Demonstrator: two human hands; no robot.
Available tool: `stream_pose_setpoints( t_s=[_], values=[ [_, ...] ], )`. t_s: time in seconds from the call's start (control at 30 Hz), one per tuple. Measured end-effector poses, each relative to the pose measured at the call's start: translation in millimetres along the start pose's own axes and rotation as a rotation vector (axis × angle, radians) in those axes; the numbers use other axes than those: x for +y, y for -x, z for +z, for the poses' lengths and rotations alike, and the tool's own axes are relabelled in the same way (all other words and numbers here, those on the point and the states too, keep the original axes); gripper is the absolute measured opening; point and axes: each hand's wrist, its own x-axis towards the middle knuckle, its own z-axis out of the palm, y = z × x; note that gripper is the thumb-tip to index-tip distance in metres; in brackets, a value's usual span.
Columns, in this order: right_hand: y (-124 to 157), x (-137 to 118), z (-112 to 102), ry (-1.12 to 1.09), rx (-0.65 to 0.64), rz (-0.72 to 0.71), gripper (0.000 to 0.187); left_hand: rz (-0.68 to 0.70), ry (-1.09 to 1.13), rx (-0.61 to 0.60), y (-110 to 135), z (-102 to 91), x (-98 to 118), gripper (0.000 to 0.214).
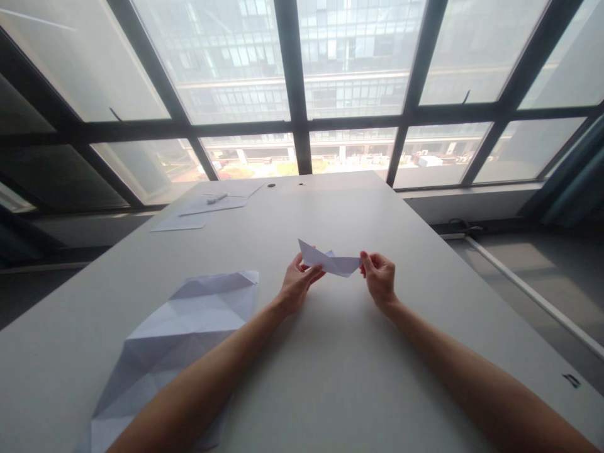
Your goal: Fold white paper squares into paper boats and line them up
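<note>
White paper, folded into a small pointed shape (pixel 340 265), is held over the middle of the table (pixel 425 270), one point rising at its left end. The left hand (pixel 296 282) is clamped on its left part, thumb on the near face and fingers behind. The right hand (pixel 380 274) pinches its right tip between thumb and bent forefinger.

Near the right edge of the table sits a black mark (pixel 570 380); whether it is writing, I cannot tell.

Right of the right hand, plain tabletop runs out to the slanting right edge; ahead of both hands, it runs on to the far edge by the window (pixel 353 56). To the left the room is tighter: a large creased sheet (pixel 189 314) lies beside the left forearm, which covers part of it. Farther off, by the left edge, lie flat sheets (pixel 182 224) with a small white object (pixel 217 199) on them.

The tabletop is pale and smooth, with two dark round spots (pixel 270 185) near its far end. Dark frames (pixel 295 82) divide the glass, and a building shows beyond. At right are a blue-grey curtain (pixel 576 170), a white pipe (pixel 528 292) and sunlit grey floor (pixel 566 270).
</note>
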Motion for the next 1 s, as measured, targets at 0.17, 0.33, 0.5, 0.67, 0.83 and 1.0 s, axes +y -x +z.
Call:
stream_pose_setpoints(
  t_s=[0.17, 0.33, 0.5, 0.67, 0.83, 1.0],
  values=[
    [0.8, 0.4, 0.3, 0.000, -0.041, -0.001, 0.045, 0.041, 0.040, 0.102, -6.7, -9.6, -3.0, 0.063],
    [1.1, -1.3, 0.1, 0.033, -0.224, 0.007, 0.049, 0.054, 0.052, 0.169, -8.5, -10.9, -1.5, 0.073],
    [5.8, -5.6, 2.6, 0.083, -0.299, 0.009, 0.036, 0.057, 0.073, 0.085, -4.8, -5.7, 1.2, 0.072],
    [9.3, -10.6, 3.9, 0.125, -0.350, -0.001, 0.026, -0.008, 0.067, 0.019, -5.5, -6.6, -1.8, 0.041],
    [11.9, -19.9, 5.4, 0.188, -0.548, 0.000, 0.019, 0.056, -0.039, 0.080, -3.9, -6.5, -1.7, 0.034],
    [14.6, -25.7, 5.8, 0.142, -0.635, 0.085, 0.034, 0.017, -0.247, -0.080, 6.7, 4.4, 1.4, 0.032]
  ],
)
